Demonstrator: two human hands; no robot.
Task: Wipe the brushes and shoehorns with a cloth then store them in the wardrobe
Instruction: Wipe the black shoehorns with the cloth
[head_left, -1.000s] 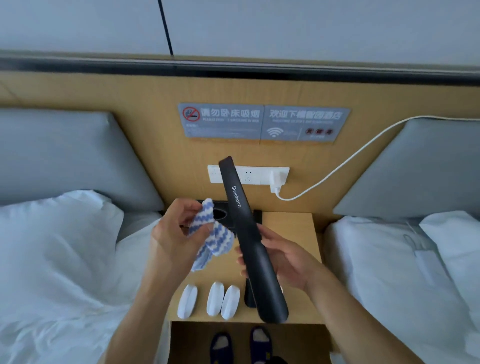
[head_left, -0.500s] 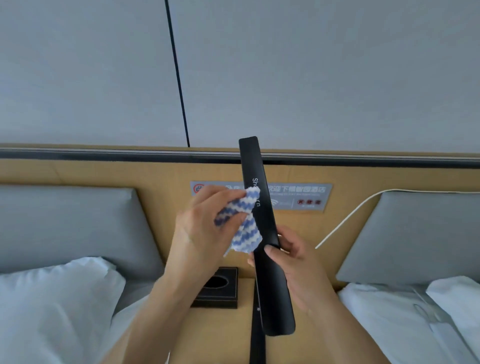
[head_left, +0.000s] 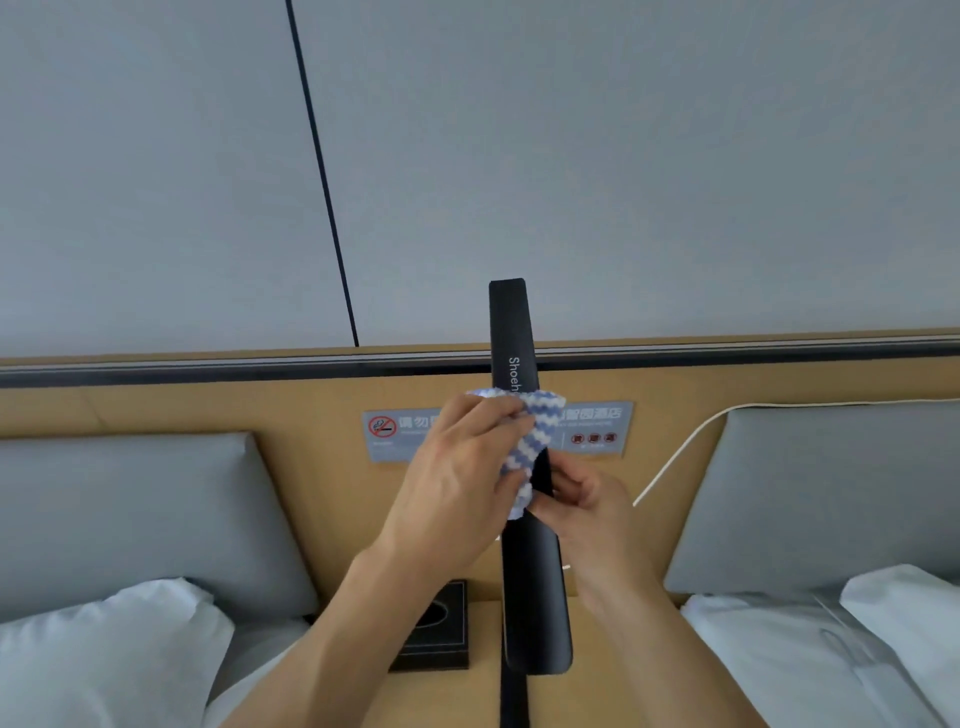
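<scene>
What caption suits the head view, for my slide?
Left hand wipes upright black shoehorn with striped cloth; right hand holds it.

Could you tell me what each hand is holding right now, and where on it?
Right hand grips the long black plastic shoehorn at mid-length; left hand holds the blue-and-white striped cloth against it.

The blue-and-white striped cloth (head_left: 524, 441), off to the left of the long black plastic shoehorn (head_left: 527, 519) a second ago, is now wrapped across its shaft just below the white lettering, pressed there by the left hand (head_left: 462, 467). The shoehorn has come upright from its tilt. The right hand (head_left: 587, 506) now grips it higher, touching the cloth's lower edge.
</scene>
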